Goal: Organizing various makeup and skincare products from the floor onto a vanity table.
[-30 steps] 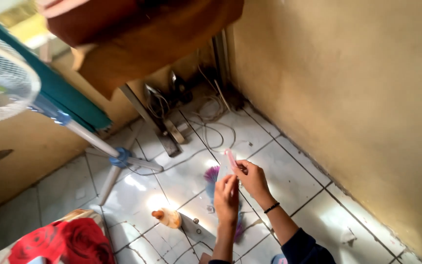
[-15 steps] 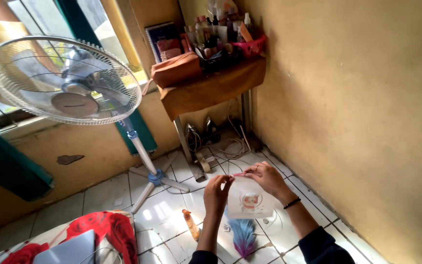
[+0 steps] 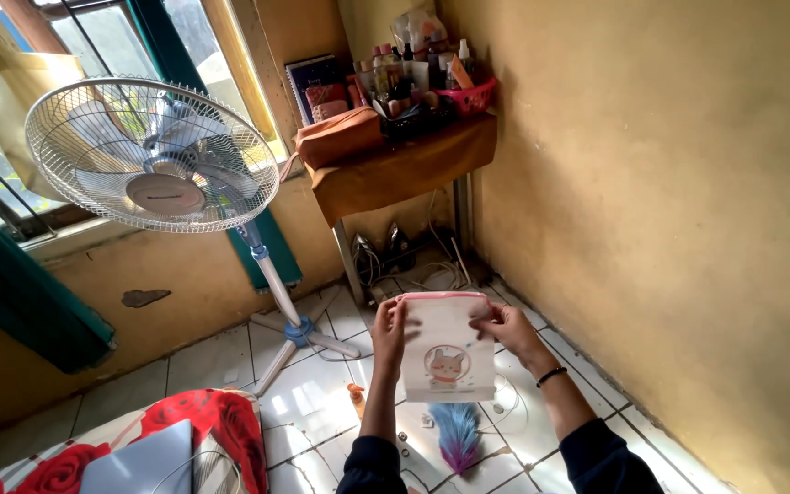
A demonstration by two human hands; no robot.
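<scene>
We now hold the white pouch (image 3: 445, 348) up flat, facing us, above the feather duster (image 3: 458, 434) on the floor; half a second ago it hung lower. Our left hand (image 3: 389, 331) and right hand (image 3: 507, 327) pinch its upper edges, so its pink top edge can be worked.

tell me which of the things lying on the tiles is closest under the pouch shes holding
The blue and purple feather duster. It lies right below the bottom edge of the white pouch, while the small orange-capped bottle sits off to its left, beyond the left hand.
</scene>
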